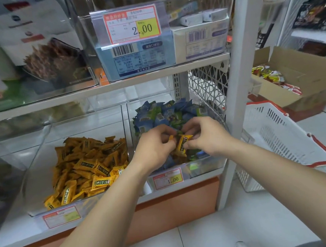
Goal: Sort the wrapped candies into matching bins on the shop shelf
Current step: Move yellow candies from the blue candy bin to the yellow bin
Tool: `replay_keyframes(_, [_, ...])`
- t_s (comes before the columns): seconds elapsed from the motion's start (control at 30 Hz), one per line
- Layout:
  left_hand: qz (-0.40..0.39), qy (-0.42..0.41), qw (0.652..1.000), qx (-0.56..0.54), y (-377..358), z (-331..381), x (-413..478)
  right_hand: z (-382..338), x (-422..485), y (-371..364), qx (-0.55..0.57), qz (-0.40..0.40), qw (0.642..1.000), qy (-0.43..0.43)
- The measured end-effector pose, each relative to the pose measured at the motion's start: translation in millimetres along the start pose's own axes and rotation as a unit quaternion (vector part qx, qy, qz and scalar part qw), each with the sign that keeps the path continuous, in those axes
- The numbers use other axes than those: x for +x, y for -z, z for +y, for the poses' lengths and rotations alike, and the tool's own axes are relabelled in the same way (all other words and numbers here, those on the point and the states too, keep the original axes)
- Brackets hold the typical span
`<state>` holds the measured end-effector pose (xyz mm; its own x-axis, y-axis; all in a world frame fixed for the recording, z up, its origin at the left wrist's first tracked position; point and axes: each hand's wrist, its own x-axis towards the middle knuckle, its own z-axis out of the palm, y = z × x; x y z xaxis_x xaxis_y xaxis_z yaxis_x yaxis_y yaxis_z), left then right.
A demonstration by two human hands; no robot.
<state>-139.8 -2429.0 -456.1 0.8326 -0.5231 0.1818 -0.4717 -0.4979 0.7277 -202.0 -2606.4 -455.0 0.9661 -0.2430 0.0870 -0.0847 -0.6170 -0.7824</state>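
While my right grip (204,135) pinches the orange candy (182,144) above the blue bin (207,164), long axis one o'clock to seven, my left grip (156,145) pinches a second orange wrapper (171,137) just beside. The orange bin (40,155) lies at nine o'clock, nearer my left grip.

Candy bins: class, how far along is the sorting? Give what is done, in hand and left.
Done: the left bin holds only orange candies. In hand: the left hand and right hand pinch an orange candy over the right bin of blue-green candies. Left: drop it in the left bin; strays deeper down cannot be seen.
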Motion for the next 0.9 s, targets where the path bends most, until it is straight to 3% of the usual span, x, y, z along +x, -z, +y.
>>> replay_keyframes(0.1, [0.027, 0.002, 0.997, -0.074, 9, 8, -3, -10, -6, 8, 0.068, 0.01, 0.997, 0.029])
replay_keyframes(0.37, [-0.025, 0.053, 0.953, -0.298, 27, 20, -23, -30, -13, 11, 0.181, -0.027, 0.979, 0.093])
replay_keyframes(0.47, [-0.028, 0.008, 0.975, -0.222, 34, 17, -31, -37, -14, 3, 0.219, -0.026, 0.971, 0.091])
replay_keyframes(0.6, [0.049, -0.016, 0.995, -0.084, 63, 7, -37, -39, -10, -1, 0.221, -0.026, 0.973, 0.066])
replay_keyframes(0.67, [0.089, 0.008, 0.996, -0.008, 87, -9, -42, -34, -7, 0, 0.167, -0.025, 0.984, 0.052])
replay_keyframes(0.77, [0.111, 0.067, 0.988, 0.081, 119, -38, -48, -21, -7, -2, -0.035, -0.117, 0.989, 0.083])
replay_keyframes(0.83, [0.097, 0.104, 0.982, 0.128, 129, -59, -50, -16, -9, -8, -0.181, -0.204, 0.957, 0.099])
replay_keyframes(0.9, [0.05, 0.126, 0.972, 0.192, 132, -76, -54, -13, -11, -15, -0.26, -0.259, 0.925, 0.092])
